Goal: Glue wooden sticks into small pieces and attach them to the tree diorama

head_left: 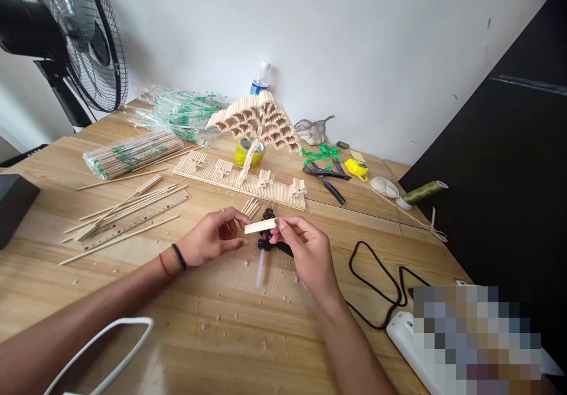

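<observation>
Both my hands hold one short bundle of cut wooden sticks [260,225] level above the table. My left hand [211,237] pinches its left end, fingers curled; black and red bands sit on that wrist. My right hand [305,252] pinches the right end between thumb and fingertips. Directly beneath lies a black glue gun [267,240] with a translucent glue stick [260,268] poking toward me. A few more cut stick pieces [250,207] lie just behind. Beyond them stands a stick-built tree model [259,124] on a slatted stick base [239,183] with small benches.
Loose sticks and a ruler [133,221] lie left, wrapped stick packs [133,154] behind them. Scissors [325,178], yellow tape [248,152], green thread spool [423,192], a water bottle [260,80] and a black cable [376,277] sit right and back. A fan [75,35] stands far left.
</observation>
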Available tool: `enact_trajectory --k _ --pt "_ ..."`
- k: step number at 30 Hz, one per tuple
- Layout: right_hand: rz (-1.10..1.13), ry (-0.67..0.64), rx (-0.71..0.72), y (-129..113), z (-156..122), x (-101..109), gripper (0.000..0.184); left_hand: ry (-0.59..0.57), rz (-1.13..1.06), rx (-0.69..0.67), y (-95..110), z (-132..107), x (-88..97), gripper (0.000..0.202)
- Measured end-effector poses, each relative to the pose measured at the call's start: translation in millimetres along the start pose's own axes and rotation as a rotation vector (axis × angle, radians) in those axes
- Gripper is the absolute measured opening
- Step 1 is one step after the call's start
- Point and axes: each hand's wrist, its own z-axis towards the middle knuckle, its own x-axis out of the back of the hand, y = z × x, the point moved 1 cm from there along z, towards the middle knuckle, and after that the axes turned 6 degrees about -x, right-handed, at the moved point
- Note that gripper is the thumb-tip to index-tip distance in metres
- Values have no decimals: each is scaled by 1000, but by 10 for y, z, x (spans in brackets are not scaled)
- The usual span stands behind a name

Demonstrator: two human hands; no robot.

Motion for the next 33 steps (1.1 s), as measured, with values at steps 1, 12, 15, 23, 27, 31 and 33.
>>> enact_trajectory --k 1,12,15,23,27,31,33 --pt "37 -9 -26 11 9 -8 36 19 13 -13 -11 2 0 36" --pt "-22 -110 -79 27 67 66 43 126 -48 -13 -18 22 28 35" --pt "-34 -125 -71 0 57 71 42 145 -75 -9 -2 26 43 35" --pt "-30 -89 -53 -9 58 72 41 145 -133 11 64 38 78 29" --pt "-37 -74 -59 6 69 86 41 126 -191 54 49 40 82 30" --pt "-36 -110 -51 -11 56 79 40 128 -207 46 64 44 87 27" --pt "-25 -125 -35 -32 46 71 41 139 -210 41 70 48 93 27"
